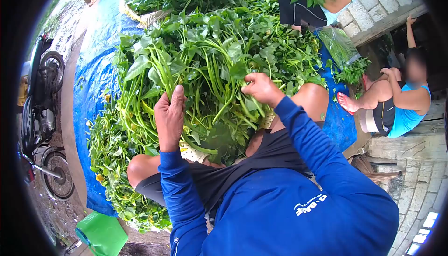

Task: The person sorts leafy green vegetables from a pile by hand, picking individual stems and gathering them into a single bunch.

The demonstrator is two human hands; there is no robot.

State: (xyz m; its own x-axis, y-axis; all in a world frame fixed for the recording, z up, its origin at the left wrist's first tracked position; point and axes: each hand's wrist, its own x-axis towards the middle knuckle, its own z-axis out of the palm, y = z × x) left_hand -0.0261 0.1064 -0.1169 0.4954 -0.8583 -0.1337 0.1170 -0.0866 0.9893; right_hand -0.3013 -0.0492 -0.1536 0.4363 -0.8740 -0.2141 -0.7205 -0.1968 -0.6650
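Note:
My left hand (pixel 170 116) is closed around a bunch of water spinach stems (pixel 161 72), thumb on top, with the leaves pointing away from me. My right hand (pixel 263 89) has its fingers pinched at a water spinach stem with a leaf (pixel 238 71) beside the fingertips. Both hands are over a big heap of water spinach (pixel 210 27) in front of my bent knees. Thick cut stems (pixel 249 109) lie loosely between the hands. What lies under the right fingers is partly hidden.
A blue tarp (pixel 95 69) lies under the heap. At right, a person in a blue top (pixel 406 107) sits near a plastic-wrapped bundle of greens (pixel 337 45). Another person (pixel 303 6) handles leaves at the top. A motorcycle (pixel 44 116) and green container (pixel 102 232) stand left.

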